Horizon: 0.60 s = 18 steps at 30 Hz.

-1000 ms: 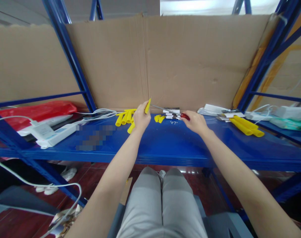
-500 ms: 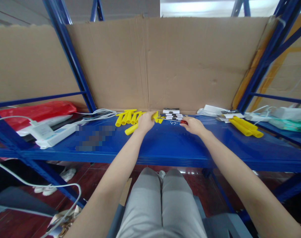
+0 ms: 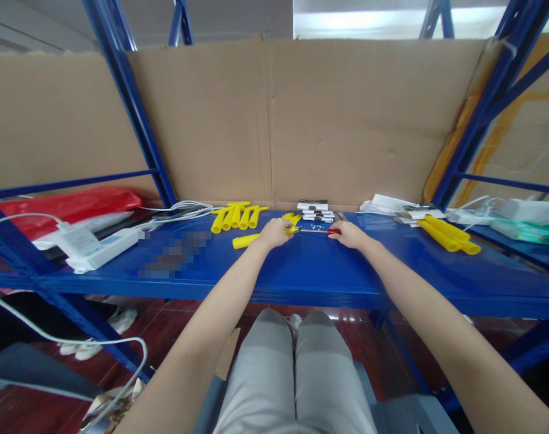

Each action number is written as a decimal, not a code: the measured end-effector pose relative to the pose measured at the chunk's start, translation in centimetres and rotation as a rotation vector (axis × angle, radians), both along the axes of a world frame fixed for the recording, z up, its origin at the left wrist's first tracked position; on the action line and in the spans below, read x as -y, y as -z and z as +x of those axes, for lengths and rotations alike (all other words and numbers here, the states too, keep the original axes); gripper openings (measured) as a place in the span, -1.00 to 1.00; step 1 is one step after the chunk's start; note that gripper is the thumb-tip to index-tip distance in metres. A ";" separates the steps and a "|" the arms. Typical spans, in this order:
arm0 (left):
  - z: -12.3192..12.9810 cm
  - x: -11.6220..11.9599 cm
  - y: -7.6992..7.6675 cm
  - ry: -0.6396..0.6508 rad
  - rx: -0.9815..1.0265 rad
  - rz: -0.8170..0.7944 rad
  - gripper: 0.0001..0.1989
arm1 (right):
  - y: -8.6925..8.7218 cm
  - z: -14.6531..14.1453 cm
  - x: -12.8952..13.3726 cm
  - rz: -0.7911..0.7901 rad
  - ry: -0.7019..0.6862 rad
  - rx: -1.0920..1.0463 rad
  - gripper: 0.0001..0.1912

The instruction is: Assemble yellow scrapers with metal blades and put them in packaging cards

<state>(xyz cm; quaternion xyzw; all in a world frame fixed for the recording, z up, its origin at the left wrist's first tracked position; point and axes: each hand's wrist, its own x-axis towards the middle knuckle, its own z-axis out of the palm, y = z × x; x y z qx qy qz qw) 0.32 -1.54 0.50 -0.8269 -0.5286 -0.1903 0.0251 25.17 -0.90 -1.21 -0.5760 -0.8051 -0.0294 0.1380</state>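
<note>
My left hand (image 3: pixel 274 234) is closed around a yellow plastic handle (image 3: pixel 246 241); its tube sticks out to the left and its narrow end (image 3: pixel 293 230) shows past my fingers on the right. In my closed right hand (image 3: pixel 349 234) is a screwdriver with a red grip (image 3: pixel 333 231). Its thin metal shaft (image 3: pixel 313 231) points left, with the tip at or very close to the held handle's narrow end; contact is too small to tell. Small shiny bits, like screws (image 3: pixel 317 227), lie just behind the shaft. Several yellow pieces (image 3: pixel 291 217) lie behind my left hand.
Several yellow handles (image 3: pixel 236 216) lie in a row at the left. Black-and-white packets (image 3: pixel 313 206) are stacked at the back. Two yellow tubes (image 3: pixel 450 234) lie at the right. A power strip (image 3: pixel 102 248) and cables stand left on the blue shelf (image 3: pixel 310 268); cardboard (image 3: pixel 347 120) walls the back.
My left hand has shifted slightly right and toward me, bringing the handle's narrow end to the screwdriver's tip. My right hand, with the screwdriver, has moved only a little.
</note>
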 end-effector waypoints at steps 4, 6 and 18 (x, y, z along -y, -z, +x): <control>0.0 0.2 -0.1 -0.038 -0.022 -0.004 -0.64 | 0.1 0.1 -0.4 -0.003 -0.008 0.002 -0.81; 0.0 0.3 -0.1 -0.043 -0.017 0.002 -0.64 | 0.1 0.1 -0.4 0.003 0.007 0.012 -0.81; 0.1 0.3 0.2 0.073 0.009 -0.061 -0.38 | -0.2 -0.5 0.7 0.024 0.129 0.050 -0.75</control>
